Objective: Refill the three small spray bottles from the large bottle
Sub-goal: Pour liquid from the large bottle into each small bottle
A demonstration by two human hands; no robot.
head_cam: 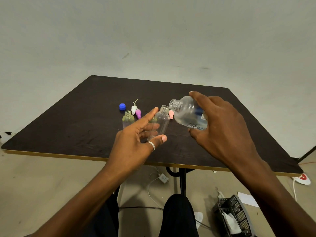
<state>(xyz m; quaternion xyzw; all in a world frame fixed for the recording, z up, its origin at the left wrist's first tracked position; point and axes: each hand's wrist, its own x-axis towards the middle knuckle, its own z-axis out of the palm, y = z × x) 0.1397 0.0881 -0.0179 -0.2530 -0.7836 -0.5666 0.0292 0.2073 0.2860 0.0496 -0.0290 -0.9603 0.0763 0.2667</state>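
My right hand (220,127) grips the large clear bottle (187,113), uncapped and tilted with its mouth pointing left, close to the neck of a small clear bottle (161,121). My left hand (136,139) holds that small uncapped bottle above the dark table (77,130), thumb under its base and fingers along its side. A second small uncapped bottle (128,119) stands on the table to the left. Part of a third small bottle shows behind my left fingers. The blue cap (122,106) lies further back, beside the white (133,109), purple (138,113) and pink (171,114) spray tops.
The table's front edge runs just under my forearms. On the floor below lie a white cable with an adapter (163,178), a black mesh basket (232,216) at the right, and loose papers. A pale wall stands behind the table.
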